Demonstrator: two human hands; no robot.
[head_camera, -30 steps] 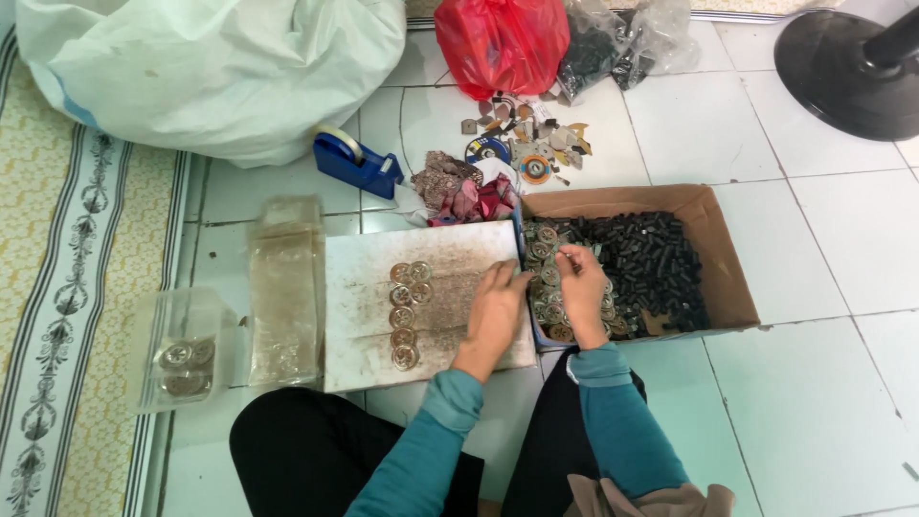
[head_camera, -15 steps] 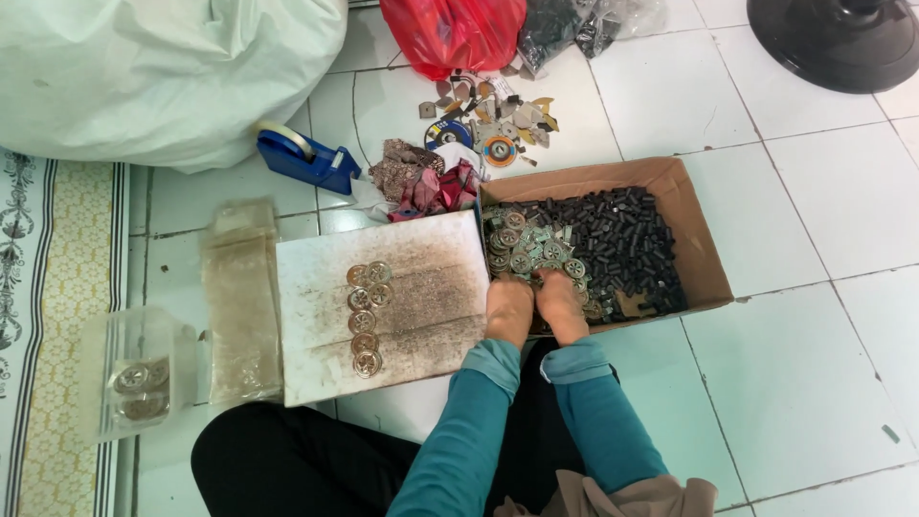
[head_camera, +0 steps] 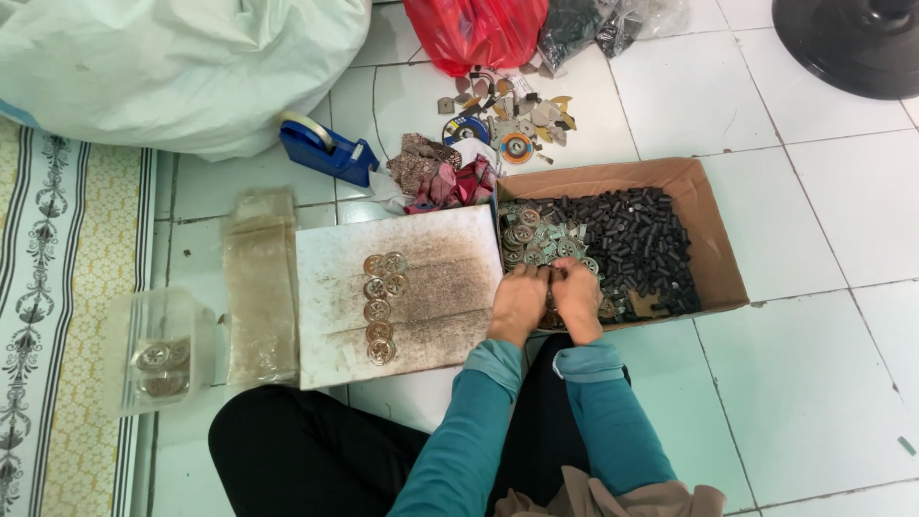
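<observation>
**Cardboard box of parts, both hands at its near left corner**

Brown cardboard forms the open box (head_camera: 713, 239) on the white tiled floor, right of centre. Its right part is filled with small black cylinders (head_camera: 641, 244); its left part holds a heap of round metal discs (head_camera: 536, 239) mixed with greenish bits. The left hand (head_camera: 518, 304) and the right hand (head_camera: 578, 297) sit side by side, touching, at the box's near left corner, fingers curled down into the discs. Whether they pinch anything cannot be told, since the fingertips are hidden.

Just left of the box lies a stained white board (head_camera: 431, 287), bearing a short column of the same discs (head_camera: 381, 306) running from far to near. Left of the board lies a stack of clear plastic bags (head_camera: 258, 287), and further left a clear plastic tub (head_camera: 153, 349) holds a few more discs. Beyond the board are a blue tape dispenser (head_camera: 325, 148) and a crumpled patterned cloth (head_camera: 436, 177). Far of the box, loose scraps and small coloured discs (head_camera: 507, 115) lie scattered before a red plastic bag (head_camera: 479, 29). A big white sack (head_camera: 172, 67) fills the far left.
</observation>
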